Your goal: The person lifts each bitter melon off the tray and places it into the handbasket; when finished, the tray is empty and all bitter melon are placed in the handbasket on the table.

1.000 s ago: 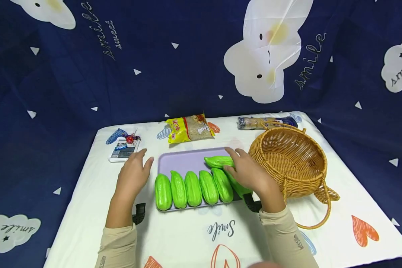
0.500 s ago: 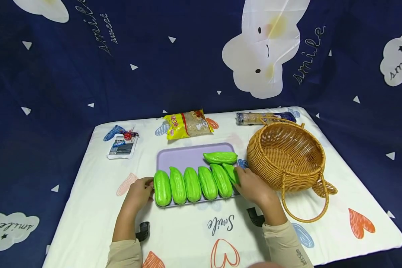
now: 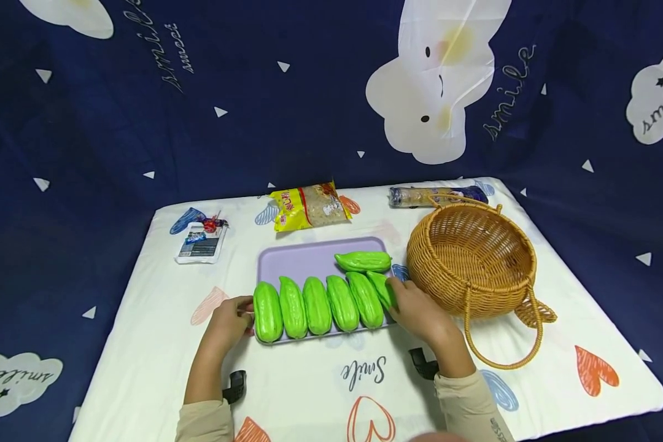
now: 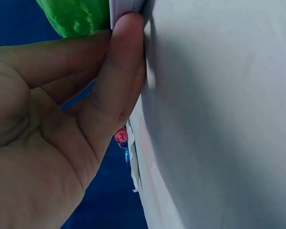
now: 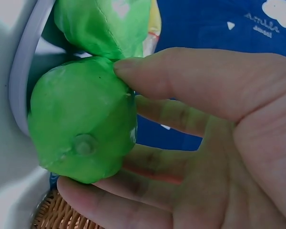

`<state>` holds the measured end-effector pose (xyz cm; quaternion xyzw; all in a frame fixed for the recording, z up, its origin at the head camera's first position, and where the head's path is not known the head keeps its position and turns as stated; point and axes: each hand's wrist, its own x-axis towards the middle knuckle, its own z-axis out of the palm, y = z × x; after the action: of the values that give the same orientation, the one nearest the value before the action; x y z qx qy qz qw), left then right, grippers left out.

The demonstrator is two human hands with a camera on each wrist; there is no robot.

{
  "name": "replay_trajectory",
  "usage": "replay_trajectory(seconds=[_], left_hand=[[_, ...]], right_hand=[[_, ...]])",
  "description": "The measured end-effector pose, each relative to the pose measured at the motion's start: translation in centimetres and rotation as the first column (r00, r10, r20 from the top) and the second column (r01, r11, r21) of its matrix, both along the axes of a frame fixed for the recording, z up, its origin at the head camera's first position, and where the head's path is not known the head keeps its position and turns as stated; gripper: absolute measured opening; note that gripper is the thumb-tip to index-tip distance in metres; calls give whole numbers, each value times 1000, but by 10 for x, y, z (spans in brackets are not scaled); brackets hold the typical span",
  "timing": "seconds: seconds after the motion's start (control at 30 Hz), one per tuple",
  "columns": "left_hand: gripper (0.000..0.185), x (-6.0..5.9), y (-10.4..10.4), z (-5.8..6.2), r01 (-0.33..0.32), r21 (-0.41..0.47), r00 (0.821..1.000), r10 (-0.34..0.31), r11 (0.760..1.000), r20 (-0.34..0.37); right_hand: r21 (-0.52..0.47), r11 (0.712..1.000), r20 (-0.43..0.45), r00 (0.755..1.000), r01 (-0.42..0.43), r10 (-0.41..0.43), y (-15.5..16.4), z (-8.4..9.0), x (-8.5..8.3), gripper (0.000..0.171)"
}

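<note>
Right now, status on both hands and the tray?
Left hand touches tray edge. Right hand holds rightmost gourd at tray's right end. Basket close on right, not touching.

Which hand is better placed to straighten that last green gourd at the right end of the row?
The right hand: its fingers already grip that gourd at the tray's right edge. The left hand is at the tray's far left edge.

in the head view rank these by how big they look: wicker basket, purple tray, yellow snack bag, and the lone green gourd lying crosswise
1. Wicker basket and purple tray: about alike; gourds and both hands cover part of the tray, so no ranking.
2. Yellow snack bag, though it lies farther back.
3. Crosswise green gourd, smallest.
</note>
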<state>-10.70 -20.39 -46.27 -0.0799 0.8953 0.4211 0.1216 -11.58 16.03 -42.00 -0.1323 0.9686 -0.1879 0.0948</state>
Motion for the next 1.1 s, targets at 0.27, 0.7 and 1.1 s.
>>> replay_trajectory(seconds=[0.27,0.7,1.1], left_hand=[[43,-1,1,1,-1,-24,1000,1,1000,-5],[42,0,0,-2,-13,-53,1000,13,999,-13],[43,1,1,-1,-32,-10,999,32,999,-13]], right_hand=[[-61,998,-88,996,0,-5,3,15,9,56],[-397,888,-493,762,232,-420,32,69,-13,57],[-274,862,-320,805,425,-499,50,49,-29,60]])
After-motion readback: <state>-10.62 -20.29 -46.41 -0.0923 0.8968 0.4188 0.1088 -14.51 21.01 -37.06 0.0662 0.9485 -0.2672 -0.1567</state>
